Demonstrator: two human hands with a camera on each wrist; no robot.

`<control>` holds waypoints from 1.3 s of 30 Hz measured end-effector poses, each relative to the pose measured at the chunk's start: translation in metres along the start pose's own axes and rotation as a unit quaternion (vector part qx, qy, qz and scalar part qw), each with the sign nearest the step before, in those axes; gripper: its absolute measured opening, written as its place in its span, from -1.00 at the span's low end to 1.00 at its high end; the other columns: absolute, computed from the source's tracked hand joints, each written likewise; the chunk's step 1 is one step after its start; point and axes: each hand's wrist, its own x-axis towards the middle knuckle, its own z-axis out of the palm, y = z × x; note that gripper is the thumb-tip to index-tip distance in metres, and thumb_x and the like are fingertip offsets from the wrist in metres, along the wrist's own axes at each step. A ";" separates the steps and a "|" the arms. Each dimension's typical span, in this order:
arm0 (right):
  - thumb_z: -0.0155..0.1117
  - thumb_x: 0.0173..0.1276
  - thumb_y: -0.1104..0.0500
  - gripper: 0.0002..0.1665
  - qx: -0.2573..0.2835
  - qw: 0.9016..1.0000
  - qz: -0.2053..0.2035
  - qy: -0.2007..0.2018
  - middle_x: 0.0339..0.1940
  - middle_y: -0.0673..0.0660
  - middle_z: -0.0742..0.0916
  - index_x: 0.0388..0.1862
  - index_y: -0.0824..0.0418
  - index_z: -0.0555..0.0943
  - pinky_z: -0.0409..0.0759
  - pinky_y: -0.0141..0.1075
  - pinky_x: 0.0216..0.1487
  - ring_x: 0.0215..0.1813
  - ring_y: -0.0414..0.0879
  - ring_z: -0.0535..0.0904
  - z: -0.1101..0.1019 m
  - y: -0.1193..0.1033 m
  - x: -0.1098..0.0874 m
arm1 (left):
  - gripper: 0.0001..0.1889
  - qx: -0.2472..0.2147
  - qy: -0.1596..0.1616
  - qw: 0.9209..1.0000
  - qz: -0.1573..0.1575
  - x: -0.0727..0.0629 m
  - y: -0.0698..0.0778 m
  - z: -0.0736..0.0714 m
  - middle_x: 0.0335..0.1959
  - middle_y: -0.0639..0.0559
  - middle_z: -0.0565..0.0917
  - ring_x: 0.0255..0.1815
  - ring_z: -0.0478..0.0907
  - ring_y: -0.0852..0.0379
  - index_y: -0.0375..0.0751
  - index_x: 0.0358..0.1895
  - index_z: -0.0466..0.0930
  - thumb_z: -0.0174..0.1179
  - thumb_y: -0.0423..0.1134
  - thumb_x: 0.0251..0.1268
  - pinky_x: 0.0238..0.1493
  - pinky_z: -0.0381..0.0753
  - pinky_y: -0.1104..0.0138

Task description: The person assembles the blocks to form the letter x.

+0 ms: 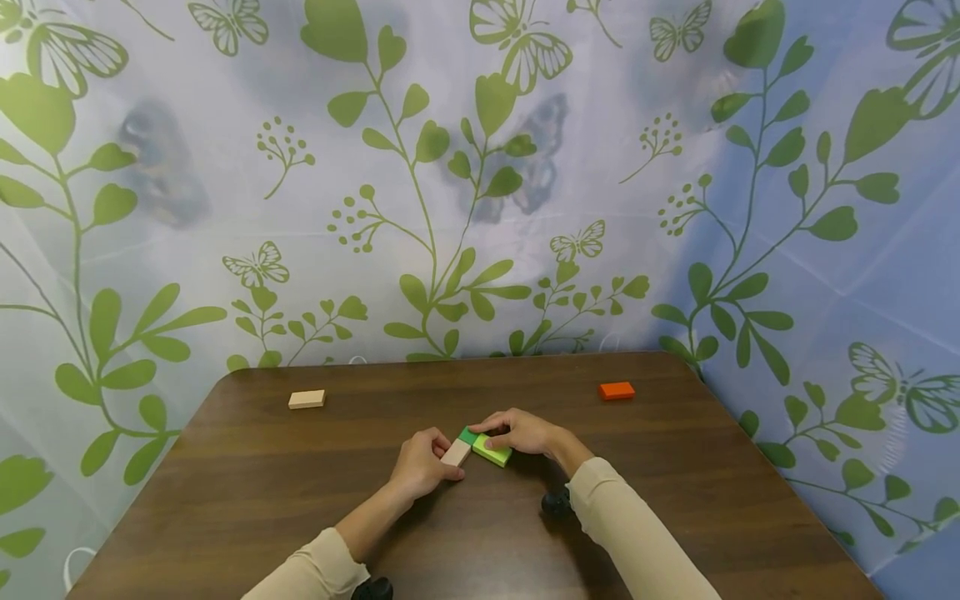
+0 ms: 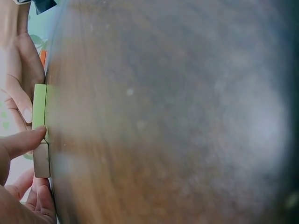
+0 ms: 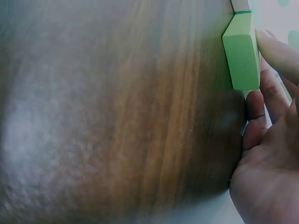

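Note:
Near the middle of the table, a pale wooden block [image 1: 457,453], a dark green block [image 1: 468,435] and a lime green block [image 1: 493,452] lie against one another in an angled shape. My left hand [image 1: 420,465] holds the pale block between thumb and fingers, from its left side. From the right, my right hand [image 1: 521,433] grips the lime block, its index finger reaching the dark green one. In the right wrist view the lime block [image 3: 243,53] lies flat on the wood, end to end with a pale piece [image 3: 241,5]. The dark green block is partly covered by fingers.
Another pale block [image 1: 307,399] lies at the back left of the brown table [image 1: 300,500]. An orange block [image 1: 617,391] rests at the back right. Behind the table hangs a curtain [image 1: 450,208] printed with green leaves and butterflies.

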 end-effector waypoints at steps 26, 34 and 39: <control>0.38 0.49 0.09 -0.55 0.010 1.000 0.017 0.009 0.31 0.01 0.63 0.33 -0.12 0.68 0.42 0.09 0.32 0.35 0.07 0.46 0.002 -0.005 -0.004 | -0.51 0.025 -0.019 0.999 0.017 0.001 0.004 -0.003 -0.35 -0.02 0.55 -0.31 0.48 0.03 -0.34 -0.10 0.63 0.67 -0.35 -0.12 -0.26 0.49 0.19; 0.37 0.50 0.08 -0.48 0.032 0.999 0.008 0.016 0.22 -0.03 0.66 0.42 -0.06 0.61 0.53 -0.11 0.07 0.06 -0.03 0.50 0.000 0.000 -0.005 | -0.41 0.006 -0.028 0.999 0.024 0.006 0.006 -0.006 -0.13 -0.13 0.57 -0.15 0.49 -0.06 -0.41 0.08 0.60 0.63 -0.22 0.01 -0.17 0.55 0.12; 0.35 0.52 0.09 -0.45 0.046 0.999 0.001 0.018 0.27 0.01 0.65 0.45 0.03 0.57 0.52 -0.05 0.18 0.17 -0.01 0.51 -0.007 0.002 -0.009 | -0.41 0.004 -0.026 0.997 0.067 0.013 0.007 -0.009 0.03 -0.19 0.56 0.06 0.51 -0.17 -0.43 0.16 0.60 0.59 -0.21 0.11 0.08 0.56 -0.06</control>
